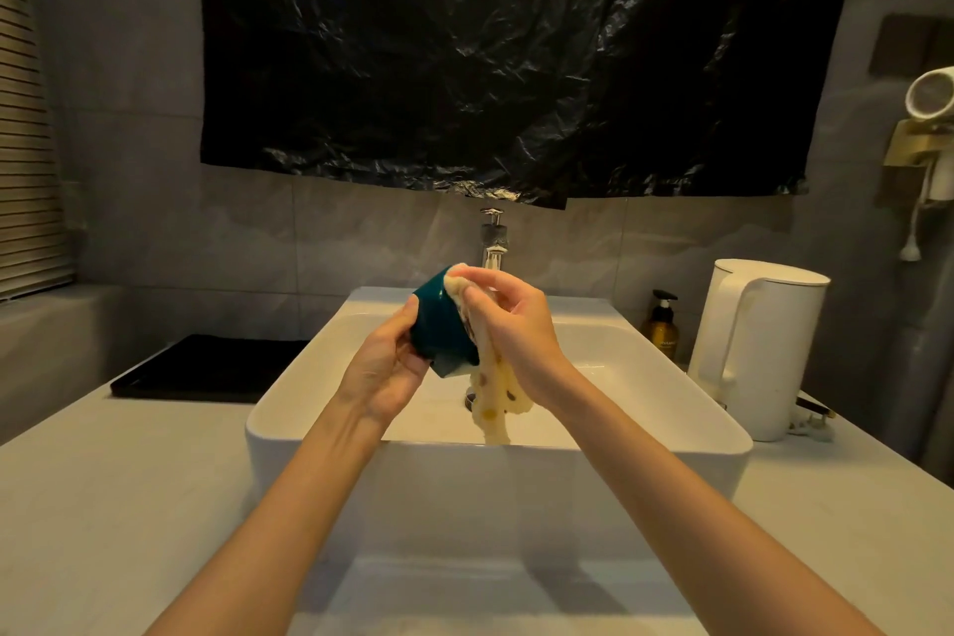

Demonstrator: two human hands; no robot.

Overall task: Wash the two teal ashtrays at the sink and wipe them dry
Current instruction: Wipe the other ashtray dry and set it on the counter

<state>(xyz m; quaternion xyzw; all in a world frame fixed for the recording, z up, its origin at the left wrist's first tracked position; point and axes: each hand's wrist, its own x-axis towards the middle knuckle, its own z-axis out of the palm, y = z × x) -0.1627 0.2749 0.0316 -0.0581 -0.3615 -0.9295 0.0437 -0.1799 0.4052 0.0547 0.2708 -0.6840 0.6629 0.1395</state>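
glossy teal ashtray (443, 325), soft cloth (496, 380), crinkled shiny black plastic sheet (516, 41)

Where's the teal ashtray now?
In the head view, the teal ashtray is held mid-frame above the sink, gripped by the left hand while the right hand holds a spotted cloth against it.

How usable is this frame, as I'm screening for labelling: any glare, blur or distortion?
Head view: dim, warm light; glare glints on the black plastic sheet; soft shadows on the front of the sink; wide-angle bending toward the frame edges; teal ashtray and cloth reasonably sharp.
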